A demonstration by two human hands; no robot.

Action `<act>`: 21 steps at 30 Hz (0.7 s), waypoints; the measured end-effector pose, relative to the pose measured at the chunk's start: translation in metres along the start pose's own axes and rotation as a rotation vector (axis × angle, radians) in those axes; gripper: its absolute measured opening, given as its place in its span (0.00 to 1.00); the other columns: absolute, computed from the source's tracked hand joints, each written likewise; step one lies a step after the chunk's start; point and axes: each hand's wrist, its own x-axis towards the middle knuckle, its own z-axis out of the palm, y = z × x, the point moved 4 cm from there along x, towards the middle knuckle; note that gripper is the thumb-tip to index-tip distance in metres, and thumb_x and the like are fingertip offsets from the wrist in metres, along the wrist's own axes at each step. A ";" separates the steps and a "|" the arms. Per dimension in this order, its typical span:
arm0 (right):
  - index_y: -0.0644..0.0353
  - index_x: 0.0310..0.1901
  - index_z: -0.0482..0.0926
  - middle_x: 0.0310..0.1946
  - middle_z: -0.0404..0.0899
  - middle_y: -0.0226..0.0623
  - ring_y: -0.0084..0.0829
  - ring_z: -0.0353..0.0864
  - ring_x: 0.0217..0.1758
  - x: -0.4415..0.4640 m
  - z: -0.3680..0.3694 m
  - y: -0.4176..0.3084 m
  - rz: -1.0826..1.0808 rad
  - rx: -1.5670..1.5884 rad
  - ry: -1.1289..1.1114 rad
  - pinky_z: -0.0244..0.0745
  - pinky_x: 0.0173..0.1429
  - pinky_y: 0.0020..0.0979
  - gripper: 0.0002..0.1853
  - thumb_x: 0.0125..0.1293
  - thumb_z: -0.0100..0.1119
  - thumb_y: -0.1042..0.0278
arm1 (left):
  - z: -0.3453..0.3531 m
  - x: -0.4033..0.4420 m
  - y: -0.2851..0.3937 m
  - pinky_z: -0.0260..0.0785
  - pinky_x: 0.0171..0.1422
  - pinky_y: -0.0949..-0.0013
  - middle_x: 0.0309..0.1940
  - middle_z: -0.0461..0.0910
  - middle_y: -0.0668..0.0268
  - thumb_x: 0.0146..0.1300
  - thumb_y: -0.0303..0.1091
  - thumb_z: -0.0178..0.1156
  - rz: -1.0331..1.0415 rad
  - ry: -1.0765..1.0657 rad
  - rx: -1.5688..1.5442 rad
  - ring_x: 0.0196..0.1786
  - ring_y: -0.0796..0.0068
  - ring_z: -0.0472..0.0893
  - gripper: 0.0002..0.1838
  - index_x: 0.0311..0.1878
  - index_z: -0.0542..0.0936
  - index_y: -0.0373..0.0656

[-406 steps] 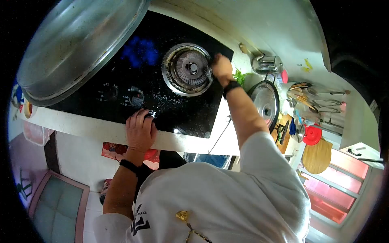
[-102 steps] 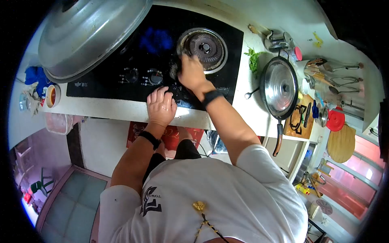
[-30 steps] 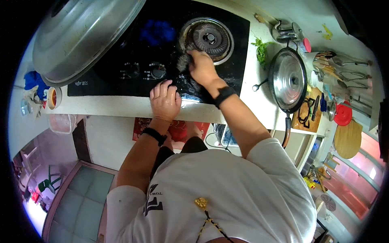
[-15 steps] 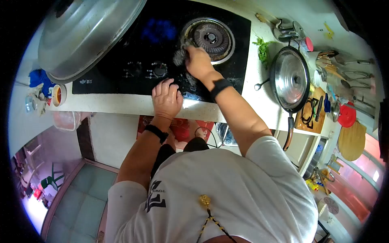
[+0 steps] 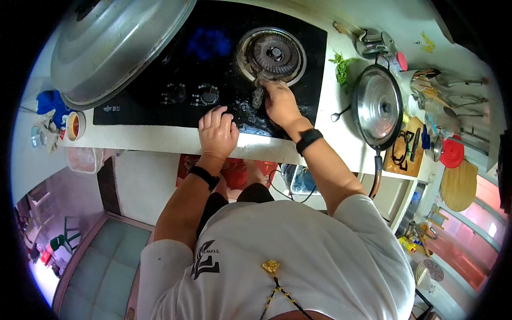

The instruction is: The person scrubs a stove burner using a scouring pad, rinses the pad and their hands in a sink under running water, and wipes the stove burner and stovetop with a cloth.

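A grey, fuzzy steel wool scrubber (image 5: 258, 97) is in the grip of my right hand (image 5: 281, 103), pressed to the black glass gas stove (image 5: 152, 109) at the near rim of the round burner (image 5: 274, 53). Wet, dirty smears mark the glass around it. My left hand (image 5: 218, 130) rests on the stove's front edge with its fingers extended, close to a control knob (image 5: 208, 94), and holds nothing. The burner's ring looks stained.
A large domed metal lid (image 5: 114, 53) covers the stove's left side. To the right sits a lidded frying pan (image 5: 376, 106), its handle jutting past the counter edge, with green leaves (image 5: 342, 68) and a kettle (image 5: 373, 44) behind. A small bowl (image 5: 75, 126) stands far left.
My right hand has moved the scrubber toward me and slightly right, from the burner's left side to its near rim. My left hand has stayed in place.
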 end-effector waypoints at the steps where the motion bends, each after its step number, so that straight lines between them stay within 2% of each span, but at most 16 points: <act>1: 0.65 0.56 0.80 0.43 0.84 0.54 0.55 0.79 0.53 0.003 0.002 0.002 0.031 0.017 -0.011 0.74 0.60 0.46 0.26 0.51 0.58 0.83 | 0.001 0.000 0.000 0.65 0.64 0.52 0.55 0.79 0.61 0.52 0.31 0.65 -0.007 -0.004 -0.006 0.61 0.55 0.76 0.13 0.42 0.79 0.46; 6: 0.64 0.54 0.80 0.43 0.83 0.56 0.57 0.80 0.50 0.052 0.048 -0.009 0.129 -0.050 -0.028 0.76 0.58 0.47 0.22 0.55 0.58 0.79 | 0.002 -0.002 0.002 0.65 0.64 0.52 0.55 0.79 0.61 0.52 0.31 0.65 -0.015 -0.018 0.014 0.60 0.55 0.76 0.13 0.42 0.79 0.46; 8: 0.66 0.46 0.80 0.41 0.84 0.55 0.53 0.80 0.50 0.045 0.034 -0.010 0.111 -0.008 -0.027 0.74 0.59 0.46 0.16 0.53 0.58 0.80 | 0.002 -0.001 0.000 0.65 0.63 0.52 0.55 0.79 0.61 0.52 0.31 0.65 -0.015 -0.010 0.002 0.60 0.55 0.76 0.12 0.42 0.79 0.46; 12: 0.66 0.53 0.80 0.43 0.84 0.54 0.54 0.78 0.53 -0.006 0.003 0.006 0.063 -0.038 -0.040 0.74 0.60 0.46 0.24 0.50 0.57 0.83 | 0.004 -0.001 -0.002 0.65 0.63 0.52 0.55 0.79 0.60 0.52 0.31 0.64 0.015 0.021 -0.005 0.60 0.55 0.76 0.12 0.41 0.79 0.46; 17: 0.65 0.52 0.81 0.40 0.83 0.56 0.56 0.79 0.49 0.040 0.043 -0.010 0.018 -0.001 0.063 0.75 0.57 0.46 0.22 0.53 0.57 0.80 | 0.002 -0.001 0.000 0.63 0.65 0.51 0.54 0.78 0.59 0.56 0.30 0.64 -0.015 -0.032 -0.037 0.58 0.52 0.75 0.11 0.43 0.79 0.44; 18: 0.64 0.53 0.81 0.40 0.83 0.56 0.56 0.79 0.49 0.047 0.048 -0.010 0.105 -0.053 -0.004 0.75 0.58 0.47 0.21 0.54 0.58 0.80 | 0.003 0.002 0.000 0.63 0.65 0.51 0.54 0.78 0.59 0.56 0.30 0.64 -0.014 -0.022 -0.031 0.58 0.52 0.75 0.11 0.43 0.79 0.44; 20: 0.63 0.54 0.82 0.41 0.83 0.57 0.55 0.80 0.50 0.035 0.029 -0.004 0.043 0.033 -0.019 0.75 0.58 0.47 0.22 0.55 0.58 0.80 | 0.000 0.000 0.001 0.63 0.64 0.51 0.55 0.78 0.59 0.56 0.30 0.64 -0.016 -0.037 -0.023 0.58 0.52 0.75 0.11 0.43 0.79 0.44; 21: 0.62 0.54 0.82 0.43 0.83 0.56 0.55 0.80 0.51 0.022 0.019 0.005 0.084 0.000 -0.110 0.75 0.58 0.46 0.23 0.54 0.57 0.81 | 0.001 -0.001 0.001 0.63 0.64 0.51 0.55 0.78 0.59 0.56 0.30 0.64 -0.008 -0.031 -0.026 0.58 0.52 0.75 0.11 0.43 0.79 0.44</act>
